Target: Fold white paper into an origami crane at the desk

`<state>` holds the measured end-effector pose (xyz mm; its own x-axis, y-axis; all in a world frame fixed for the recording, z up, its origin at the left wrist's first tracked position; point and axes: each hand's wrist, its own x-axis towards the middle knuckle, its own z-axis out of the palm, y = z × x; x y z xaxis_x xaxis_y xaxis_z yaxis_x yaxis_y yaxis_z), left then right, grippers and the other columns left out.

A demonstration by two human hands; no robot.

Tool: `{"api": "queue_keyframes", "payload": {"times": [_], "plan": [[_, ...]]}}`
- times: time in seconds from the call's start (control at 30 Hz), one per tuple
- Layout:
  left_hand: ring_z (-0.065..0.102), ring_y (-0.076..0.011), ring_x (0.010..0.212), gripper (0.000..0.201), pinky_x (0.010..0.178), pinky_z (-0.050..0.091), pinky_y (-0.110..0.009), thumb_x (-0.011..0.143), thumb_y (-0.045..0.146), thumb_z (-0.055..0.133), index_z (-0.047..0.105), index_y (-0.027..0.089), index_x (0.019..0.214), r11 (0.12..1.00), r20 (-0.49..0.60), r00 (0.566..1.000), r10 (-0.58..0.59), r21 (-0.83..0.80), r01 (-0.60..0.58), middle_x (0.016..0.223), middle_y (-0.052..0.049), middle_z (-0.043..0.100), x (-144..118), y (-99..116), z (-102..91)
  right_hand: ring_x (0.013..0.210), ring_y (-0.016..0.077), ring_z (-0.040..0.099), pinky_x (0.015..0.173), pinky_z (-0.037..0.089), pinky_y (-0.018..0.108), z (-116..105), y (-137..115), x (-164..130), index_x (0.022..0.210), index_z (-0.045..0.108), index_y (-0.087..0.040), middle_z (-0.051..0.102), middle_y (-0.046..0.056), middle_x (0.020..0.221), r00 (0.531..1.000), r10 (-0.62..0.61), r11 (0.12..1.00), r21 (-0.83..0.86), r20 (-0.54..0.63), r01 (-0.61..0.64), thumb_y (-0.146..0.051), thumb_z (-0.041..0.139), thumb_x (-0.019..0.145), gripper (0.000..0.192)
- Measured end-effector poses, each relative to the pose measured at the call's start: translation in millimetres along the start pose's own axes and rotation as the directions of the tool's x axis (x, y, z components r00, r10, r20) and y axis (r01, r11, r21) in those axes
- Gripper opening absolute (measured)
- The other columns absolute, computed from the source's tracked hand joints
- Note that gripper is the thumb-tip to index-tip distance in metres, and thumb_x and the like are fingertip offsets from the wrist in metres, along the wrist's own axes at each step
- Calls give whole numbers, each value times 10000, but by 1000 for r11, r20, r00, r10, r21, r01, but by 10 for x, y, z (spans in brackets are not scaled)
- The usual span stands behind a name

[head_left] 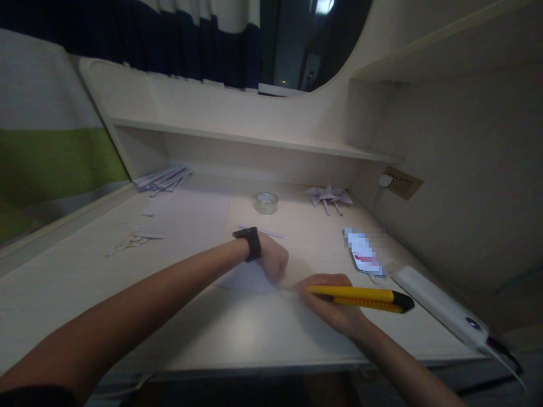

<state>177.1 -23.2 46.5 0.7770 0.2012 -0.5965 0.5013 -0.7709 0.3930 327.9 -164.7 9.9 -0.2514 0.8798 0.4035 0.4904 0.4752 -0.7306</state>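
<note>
Cutting looks to be the step in hand — the right hand (335,308) grips a yellow utility knife (360,298), its tip at a paper sheet (246,278) on the desk (237,333). The left hand (275,260), curled, pins that sheet, well in front of the tape roll (266,203). Next calls for steady pressure.

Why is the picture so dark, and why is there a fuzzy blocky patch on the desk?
Head view: the room is dim, with a soft glare patch on the desk near its front edge; the blocky patch is a pixelated card; shelf edges bow from lens distortion; the left hand on the paper and the right hand gripping the yellow cutter look slightly soft.
</note>
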Motion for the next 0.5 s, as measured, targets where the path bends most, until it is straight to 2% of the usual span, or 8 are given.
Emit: {"api": "queue_keyframes", "payload": {"times": [0.17, 0.37, 0.5], "plan": [[495, -135, 552, 168, 577, 397, -249, 586, 166, 587, 712, 167, 698, 996, 26, 998, 51, -78, -49, 600, 18, 633, 23, -92, 23, 651, 171, 669, 612, 556, 277, -17, -5, 3, 757, 713, -193, 726, 55, 771, 1000, -11, 999, -33, 13, 12, -271, 583, 808, 159], [481, -115, 526, 100, 523, 365, -209, 569, 182, 644, 710, 167, 642, 983, -27, 993, 114, -144, -117, 497, 50, 582, -19, -99, 27, 655, 165, 662, 617, 551, 268, -25, 36, -13, 762, 718, -192, 722, 42, 762, 1000, -16, 999, -48, 5, 16, -271, 601, 801, 146], [522, -119, 567, 109, 555, 392, -198, 591, 167, 648, 720, 174, 674, 980, -29, 991, 131, -150, -134, 532, 51, 614, -16, -137, 42, 644, 162, 657, 598, 545, 260, -31, 38, -16, 762, 716, -189, 720, 43, 764, 1000, -16, 999, -41, 23, 17, -270, 597, 804, 150]]}}
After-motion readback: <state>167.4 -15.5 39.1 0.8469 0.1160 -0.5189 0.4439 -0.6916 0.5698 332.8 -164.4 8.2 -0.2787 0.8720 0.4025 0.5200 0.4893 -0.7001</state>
